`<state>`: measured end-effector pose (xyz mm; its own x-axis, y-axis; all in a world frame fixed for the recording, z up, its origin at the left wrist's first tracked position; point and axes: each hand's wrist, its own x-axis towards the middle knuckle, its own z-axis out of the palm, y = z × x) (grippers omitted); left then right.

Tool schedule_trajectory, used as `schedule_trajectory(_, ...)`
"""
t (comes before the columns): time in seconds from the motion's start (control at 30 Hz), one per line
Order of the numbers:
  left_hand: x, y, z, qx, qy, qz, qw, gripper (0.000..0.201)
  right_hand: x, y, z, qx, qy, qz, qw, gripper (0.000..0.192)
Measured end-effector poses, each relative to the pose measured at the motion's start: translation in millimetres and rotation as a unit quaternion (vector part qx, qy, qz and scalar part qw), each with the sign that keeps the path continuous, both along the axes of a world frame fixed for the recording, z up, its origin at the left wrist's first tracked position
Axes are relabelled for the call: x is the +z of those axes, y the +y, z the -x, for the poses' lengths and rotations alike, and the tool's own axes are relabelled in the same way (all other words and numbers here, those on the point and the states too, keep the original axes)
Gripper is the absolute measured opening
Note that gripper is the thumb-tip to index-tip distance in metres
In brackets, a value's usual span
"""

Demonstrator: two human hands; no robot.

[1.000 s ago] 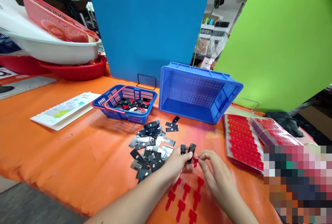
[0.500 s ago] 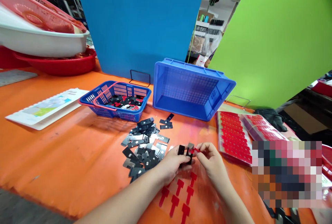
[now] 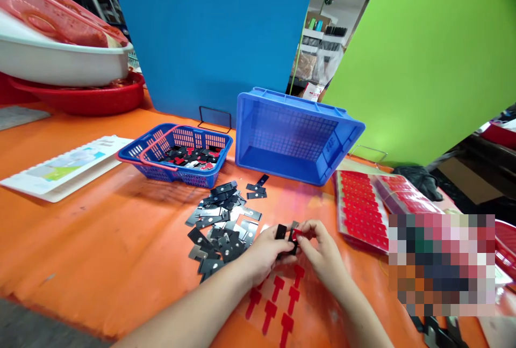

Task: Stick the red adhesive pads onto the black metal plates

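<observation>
My left hand [image 3: 261, 255] is closed around small black metal plates [image 3: 281, 231], which stick up between thumb and fingers. Against one of them, my right hand [image 3: 322, 251] pinches a red T-shaped sticker [image 3: 297, 233] between thumb and forefinger. Below both hands, several more red T-shaped stickers [image 3: 270, 316] lie in rows on the orange table. A loose heap of black and silver plates [image 3: 231, 246] spreads to the left of my left hand. The fingertips partly hide the held pieces.
Behind the heap stands a blue basket [image 3: 177, 177] of black and red pieces, beside a tipped blue crate [image 3: 278, 168]. Sheets of red stickers [image 3: 360, 211] lie at right. A white booklet [image 3: 68, 168] and stacked basins [image 3: 68, 63] are at left. Black-handled tools [image 3: 443, 334] lie front right.
My right hand has moved slightly left, bringing the red sticker closer over the plate in my left hand. The whole view has shifted a little.
</observation>
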<state>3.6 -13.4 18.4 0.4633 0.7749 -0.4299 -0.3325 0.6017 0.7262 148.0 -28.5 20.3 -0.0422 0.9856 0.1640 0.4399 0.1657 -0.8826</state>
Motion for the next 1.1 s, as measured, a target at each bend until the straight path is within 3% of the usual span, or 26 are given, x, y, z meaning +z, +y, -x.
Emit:
schedule_trajectory(0.47,4.5,-0.4,1.7,0.000,-0.009,0.004,1.000,0.029,-2.4,-0.3,1.4,0.004,0.037,0.016,0.999,0.007)
schedule_trajectory(1.1,6.9,-0.1,2.4,0.001,-0.013,0.002,1.000,0.028,-1.4,0.3,2.8,-0.016,-0.013,-0.027,0.999,0.007)
